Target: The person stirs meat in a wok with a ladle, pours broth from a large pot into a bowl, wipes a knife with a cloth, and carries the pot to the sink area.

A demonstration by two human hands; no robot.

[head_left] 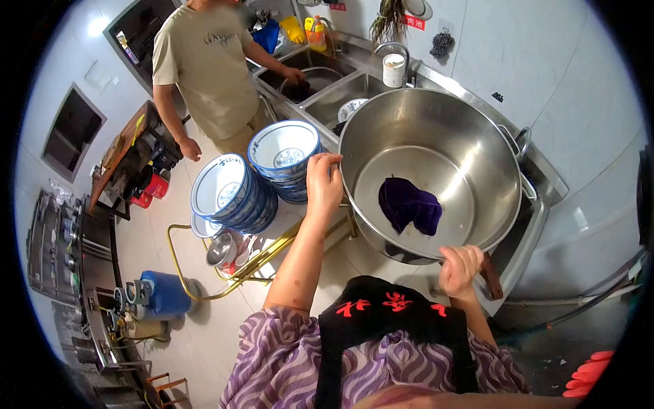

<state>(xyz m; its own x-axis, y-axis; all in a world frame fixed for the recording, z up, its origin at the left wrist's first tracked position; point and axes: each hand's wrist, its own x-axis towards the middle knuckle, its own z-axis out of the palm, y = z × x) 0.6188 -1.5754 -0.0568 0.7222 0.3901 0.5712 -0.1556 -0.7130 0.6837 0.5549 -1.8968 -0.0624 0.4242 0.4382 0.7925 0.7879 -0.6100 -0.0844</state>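
Observation:
A large steel pot (381, 129) sits tilted on the sink unit, its wide mouth facing me. On its inner bottom lies a dark purple cloth (410, 206). My left hand (323, 183) grips the pot's rim at the left, fingers curled over the edge. Lower right, my right hand (461, 270) is closed round the near rim. Beside my left hand stand two stacks of blue and white bowls, one (285, 153) just behind the other (228, 194), on a cart with a gold-coloured frame (178, 252).
A co-worker (211, 68) stands at the back left, one hand in a sink basin (320, 78). A white container (393, 70) stands by the tap. A blue gas cylinder (167, 293) is on the floor at left; a brown handle (491, 278) sticks out near my right hand.

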